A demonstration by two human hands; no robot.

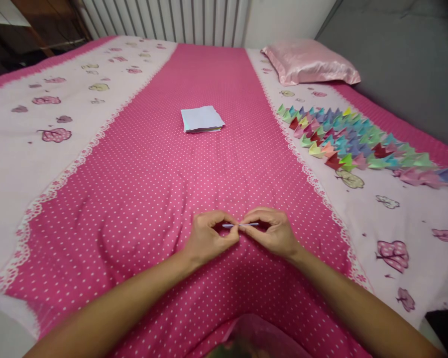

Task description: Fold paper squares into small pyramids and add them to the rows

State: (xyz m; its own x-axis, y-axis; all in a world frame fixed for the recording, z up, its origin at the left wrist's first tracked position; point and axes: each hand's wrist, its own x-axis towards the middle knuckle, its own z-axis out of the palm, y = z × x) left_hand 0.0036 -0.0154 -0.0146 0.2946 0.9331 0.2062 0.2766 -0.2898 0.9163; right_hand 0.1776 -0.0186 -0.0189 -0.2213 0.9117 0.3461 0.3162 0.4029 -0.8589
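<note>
Paper strip (241, 225), pale blue and seen almost edge-on, sits low over the near middle of the bed (142, 189), pinched between both hands; the left hand (209, 237) closes thumb and forefinger on its left end and the right hand (272, 232) does the same on its right end, so the fingers of each are curled nearly shut with only the thin folded sheet between them; held this way, end to end and just above the polka-dot cover, the piece looks pressed flat along a crease, which is likely why both grips meet so close at its centre; whether it touches the cover I cannot tell. A stack of square sheets (202, 119) lies well apart at the far middle, within a forward reach; a spread of folded coloured pieces (351, 139) is laid in overlapping rows on the right, seemingly parked aside out of the hands' way; a pink satin pillow (309, 62) rests at the far right.
</note>
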